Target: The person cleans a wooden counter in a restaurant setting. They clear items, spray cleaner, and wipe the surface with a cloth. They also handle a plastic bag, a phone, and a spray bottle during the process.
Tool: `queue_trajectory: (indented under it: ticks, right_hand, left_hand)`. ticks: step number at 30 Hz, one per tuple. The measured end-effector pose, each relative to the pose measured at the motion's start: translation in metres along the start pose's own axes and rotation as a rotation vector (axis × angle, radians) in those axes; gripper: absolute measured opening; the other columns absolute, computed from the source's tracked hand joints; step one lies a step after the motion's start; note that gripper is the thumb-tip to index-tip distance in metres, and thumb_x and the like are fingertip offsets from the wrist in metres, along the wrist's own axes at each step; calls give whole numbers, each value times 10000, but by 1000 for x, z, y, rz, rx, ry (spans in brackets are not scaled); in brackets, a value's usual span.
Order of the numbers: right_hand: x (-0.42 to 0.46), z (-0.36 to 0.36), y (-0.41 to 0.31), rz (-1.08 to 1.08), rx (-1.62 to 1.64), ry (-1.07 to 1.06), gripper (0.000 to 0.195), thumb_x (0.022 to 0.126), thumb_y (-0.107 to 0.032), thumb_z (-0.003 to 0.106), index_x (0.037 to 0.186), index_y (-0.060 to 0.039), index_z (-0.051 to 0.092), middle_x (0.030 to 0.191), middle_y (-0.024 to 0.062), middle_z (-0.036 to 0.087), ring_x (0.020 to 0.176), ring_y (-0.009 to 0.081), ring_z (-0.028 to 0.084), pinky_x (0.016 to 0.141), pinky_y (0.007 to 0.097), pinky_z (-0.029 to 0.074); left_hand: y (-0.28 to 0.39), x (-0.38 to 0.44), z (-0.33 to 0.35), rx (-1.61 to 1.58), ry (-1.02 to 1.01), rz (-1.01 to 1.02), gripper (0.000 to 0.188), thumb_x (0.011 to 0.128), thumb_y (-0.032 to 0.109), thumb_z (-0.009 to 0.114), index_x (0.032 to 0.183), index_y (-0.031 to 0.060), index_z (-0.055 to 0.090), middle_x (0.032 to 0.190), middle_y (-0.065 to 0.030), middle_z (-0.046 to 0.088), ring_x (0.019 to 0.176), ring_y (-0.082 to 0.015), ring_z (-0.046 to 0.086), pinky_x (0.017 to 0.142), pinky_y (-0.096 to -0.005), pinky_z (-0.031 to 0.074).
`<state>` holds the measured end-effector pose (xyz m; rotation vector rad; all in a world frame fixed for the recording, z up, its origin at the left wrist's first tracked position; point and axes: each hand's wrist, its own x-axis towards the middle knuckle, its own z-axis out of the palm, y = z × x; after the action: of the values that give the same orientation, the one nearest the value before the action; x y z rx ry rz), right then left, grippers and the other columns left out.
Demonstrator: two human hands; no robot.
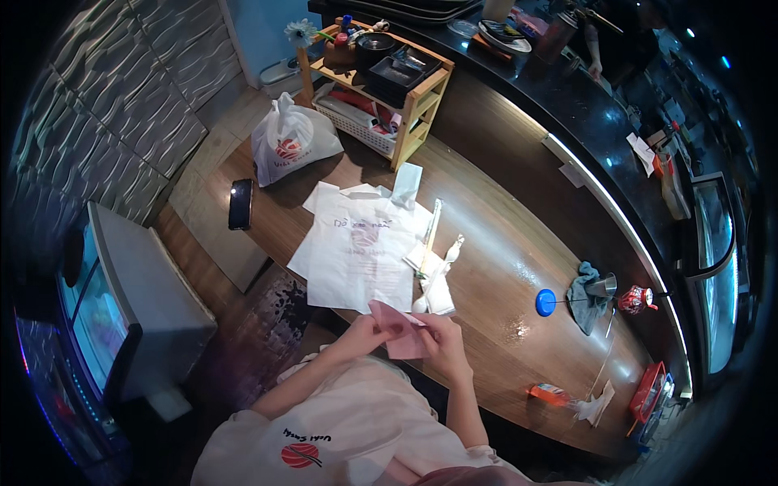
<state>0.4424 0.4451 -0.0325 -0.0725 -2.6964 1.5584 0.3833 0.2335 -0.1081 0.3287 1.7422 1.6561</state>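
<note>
Between my two hands, over the table's near edge, is a pink paper slip (404, 340), partly folded or bent. My left hand (366, 334) grips its left side, and my right hand (442, 340) holds its right side. Just beyond lie flat white plastic bags (358, 261) bearing writing and a red print. A small pale packet (407, 184) rests at their far right corner. Beside them on the right are a pair of wrapped chopsticks (433, 234), a wrapped white plastic spoon (450, 255) and white napkins or packets (439, 297).
A tied white bag (298, 143) and a phone (240, 205) stand or lie at the left. Behind is a wooden rack (419, 100) with black dishes. Rightward are a blue disc (545, 302), a grey cloth (582, 304) and an orange bottle (549, 393). A person's arm (592, 51) shows beyond the counter.
</note>
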Motion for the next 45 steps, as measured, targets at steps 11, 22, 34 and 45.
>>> queue_trajectory:
  ticks: [11, 22, 34, 45]
  right_hand:
    - [112, 128, -53, 359, 320, 280, 222, 930, -149, 757, 1046, 39, 740, 824, 85, 735, 758, 107, 642, 690, 286, 512]
    - [221, 222, -128, 259, 325, 380, 264, 930, -179, 760, 1061, 49, 734, 778, 62, 696, 694, 71, 568, 633, 276, 487]
    - [238, 227, -157, 327, 213, 166, 317, 954, -312, 717, 961, 1, 770, 671, 180, 678, 570, 239, 646, 586, 359, 497]
    - [237, 225, -140, 90, 43, 321, 155, 909, -170, 784, 925, -16, 769, 831, 69, 570, 776, 190, 567, 697, 313, 456]
  left_hand:
    - [28, 49, -189, 288, 33, 259, 279, 910, 290, 792, 933, 12, 786, 806, -126, 744, 721, -195, 699, 652, -361, 520]
    - [63, 92, -337, 40, 77, 275, 205, 983, 148, 731, 869, -17, 689, 773, -15, 655, 713, -61, 586, 656, -241, 469]
    - [111, 123, -340, 158, 217, 474, 348, 1118, 236, 502, 948, -23, 661, 729, -6, 604, 680, -73, 501, 597, -297, 433]
    - [92, 135, -355, -26, 478, 456, 433, 1136, 274, 458, 879, -41, 610, 701, 21, 561, 676, -59, 440, 613, -264, 387]
